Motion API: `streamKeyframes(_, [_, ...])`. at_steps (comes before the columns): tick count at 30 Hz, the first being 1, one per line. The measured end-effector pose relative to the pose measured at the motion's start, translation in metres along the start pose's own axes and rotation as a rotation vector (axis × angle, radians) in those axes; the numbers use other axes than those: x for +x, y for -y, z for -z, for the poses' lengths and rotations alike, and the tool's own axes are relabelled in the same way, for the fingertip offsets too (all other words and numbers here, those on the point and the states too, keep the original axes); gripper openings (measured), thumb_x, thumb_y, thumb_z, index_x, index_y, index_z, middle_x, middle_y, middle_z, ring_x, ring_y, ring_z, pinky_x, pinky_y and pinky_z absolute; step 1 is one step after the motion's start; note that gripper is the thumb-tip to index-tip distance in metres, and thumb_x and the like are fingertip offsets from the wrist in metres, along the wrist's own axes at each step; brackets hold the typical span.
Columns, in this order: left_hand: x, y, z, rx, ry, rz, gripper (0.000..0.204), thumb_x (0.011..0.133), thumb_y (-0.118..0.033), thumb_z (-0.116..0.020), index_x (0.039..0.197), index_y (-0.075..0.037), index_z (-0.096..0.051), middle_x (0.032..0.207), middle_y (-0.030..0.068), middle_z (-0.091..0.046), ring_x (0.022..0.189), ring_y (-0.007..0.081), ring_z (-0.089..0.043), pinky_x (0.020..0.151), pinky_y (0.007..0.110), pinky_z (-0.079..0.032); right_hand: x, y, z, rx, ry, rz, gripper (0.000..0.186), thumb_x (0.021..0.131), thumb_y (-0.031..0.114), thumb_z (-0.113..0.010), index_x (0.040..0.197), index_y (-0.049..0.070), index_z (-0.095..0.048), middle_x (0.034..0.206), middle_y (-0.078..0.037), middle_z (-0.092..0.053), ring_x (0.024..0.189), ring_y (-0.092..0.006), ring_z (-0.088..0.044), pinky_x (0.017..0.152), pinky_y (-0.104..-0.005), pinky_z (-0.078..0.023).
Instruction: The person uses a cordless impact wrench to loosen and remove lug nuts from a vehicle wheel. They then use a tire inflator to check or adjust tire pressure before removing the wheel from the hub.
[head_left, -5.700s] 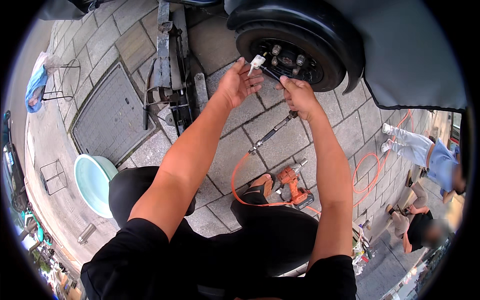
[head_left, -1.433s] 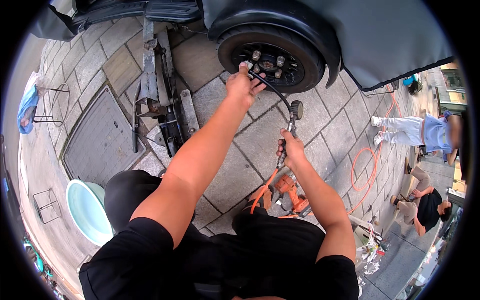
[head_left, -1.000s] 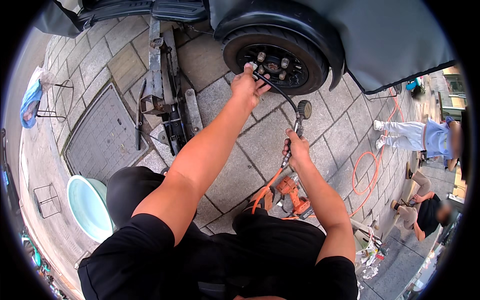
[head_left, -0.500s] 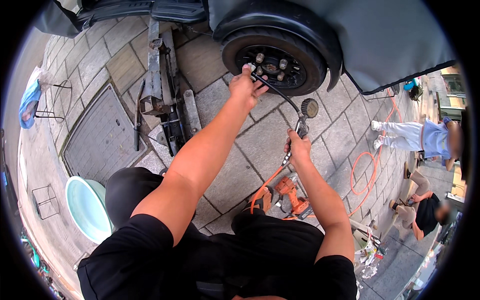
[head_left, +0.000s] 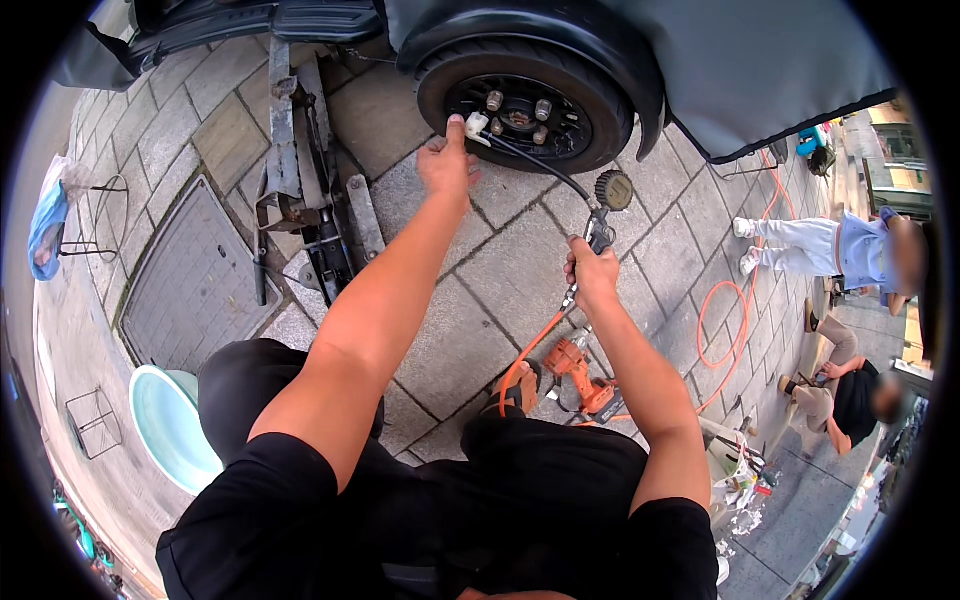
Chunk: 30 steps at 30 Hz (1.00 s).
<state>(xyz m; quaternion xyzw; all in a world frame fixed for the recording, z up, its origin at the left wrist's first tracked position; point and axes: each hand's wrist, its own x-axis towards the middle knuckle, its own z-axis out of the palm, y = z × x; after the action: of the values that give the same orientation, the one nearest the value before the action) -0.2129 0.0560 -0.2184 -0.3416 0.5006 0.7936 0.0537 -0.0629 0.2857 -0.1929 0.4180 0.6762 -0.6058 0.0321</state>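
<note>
a pale green basin point(head_left: 160, 425) stands on the paving point(head_left: 445, 345), with a metal jack point(head_left: 282, 150) beyond it. the left hand point(head_left: 447, 170) has a loose, released grip, its thumb just beside the white chuck point(head_left: 477, 126), which sits at the rim of the black wheel point(head_left: 575, 150). a black hose point(head_left: 540, 164) runs from it toward a round gauge point(head_left: 614, 190). the right hand point(head_left: 594, 277) has its grip closed round the gauge handle point(head_left: 601, 232), above an orange power tool point(head_left: 570, 362). farther right sits a person in black point(head_left: 853, 405).
</note>
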Motion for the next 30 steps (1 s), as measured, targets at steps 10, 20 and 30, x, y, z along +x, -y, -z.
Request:
streamKeyframes(10, [0.051, -0.041, 0.018, 0.625, -0.058, -0.950, 0.093, 0.076, -0.027, -0.094, 0.149, 0.007, -0.045, 0.124, 0.0241, -0.072, 0.117, 0.0307, -0.070, 0.101, 0.036, -0.053, 0.001, 0.001, -0.002, 0.020, -0.004, -0.009, 0.031, 0.090, 0.013, -0.076, 0.096, 0.002, -0.048, 0.072, -0.009, -0.061, 0.053, -0.0157, -0.059, 0.041, -0.0299, -0.043])
streamKeyframes(20, [0.038, -0.058, 0.024, 0.644, -0.011, -0.915, 0.085, 0.077, -0.027, -0.093, 0.144, 0.005, -0.052, 0.124, 0.0220, -0.072, 0.115, 0.0310, -0.071, 0.100, 0.036, -0.054, 0.006, -0.003, -0.007, 0.013, 0.002, 0.008, 0.031, 0.090, 0.014, -0.076, 0.097, 0.003, -0.048, 0.074, -0.008, -0.059, 0.054, -0.0154, -0.057, 0.042, -0.0296, -0.041])
streamKeyframes(30, [0.050, -0.007, 0.013, 0.404, -0.229, -0.741, 0.079, 0.080, -0.035, -0.090, 0.136, 0.006, -0.052, 0.125, 0.0229, -0.064, 0.112, 0.0366, -0.065, 0.097, 0.043, -0.052, 0.004, 0.001, -0.004, -0.146, -0.127, 0.246, 0.039, 0.085, 0.024, -0.081, 0.094, 0.002, -0.051, 0.076, -0.009, -0.064, 0.057, -0.0149, -0.062, 0.051, -0.0315, -0.049])
